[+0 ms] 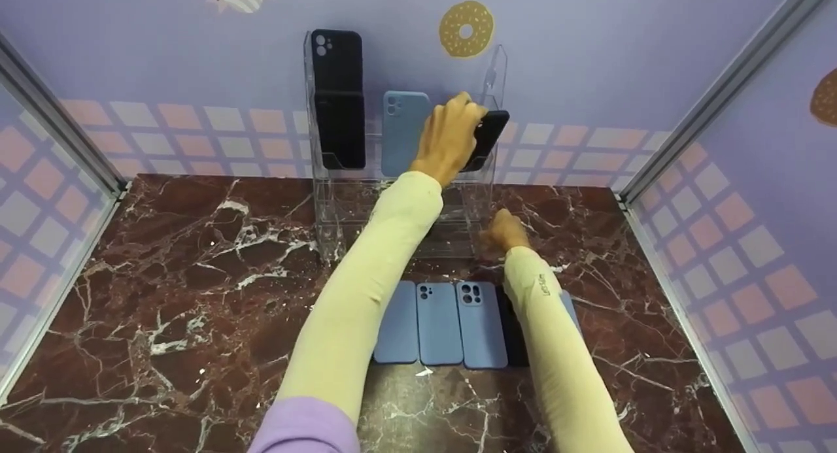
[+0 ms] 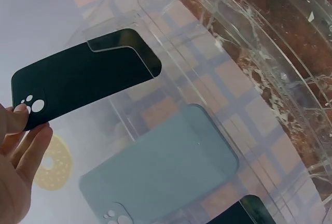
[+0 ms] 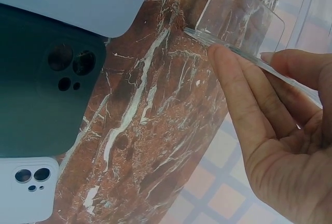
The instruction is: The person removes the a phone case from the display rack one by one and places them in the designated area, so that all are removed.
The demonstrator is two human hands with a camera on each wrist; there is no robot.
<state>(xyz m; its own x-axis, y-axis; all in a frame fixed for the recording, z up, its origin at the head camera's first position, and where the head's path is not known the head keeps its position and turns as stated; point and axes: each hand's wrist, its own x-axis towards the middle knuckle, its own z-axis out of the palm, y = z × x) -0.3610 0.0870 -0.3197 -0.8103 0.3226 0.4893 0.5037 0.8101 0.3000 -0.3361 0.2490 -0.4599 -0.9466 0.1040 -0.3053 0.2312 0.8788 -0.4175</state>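
A clear acrylic display stand [image 1: 320, 208] stands against the back wall. My left hand [image 1: 451, 136] pinches a black phone case [image 2: 83, 81] by its camera end. The lower end of that case sits behind a clear lip on the right of the stand, and the case leans to the right. Beside it in the stand is a blue phone case [image 1: 397, 139], partly hidden by the hand. Two black phone cases [image 1: 340, 129] stand on the left, one above the other. Low at the stand's right side, my right hand [image 3: 280, 115] pinches the clear panel's edge between thumb and fingers.
In front of the stand, a row of phone cases lies flat on the dark red marbled table [image 1: 216, 296]. Three blue ones [image 1: 439, 325] show, then a black one [image 1: 513, 329] and another blue one [image 1: 569, 309], partly under the right forearm. Patterned walls [image 1: 739, 165] enclose the table.
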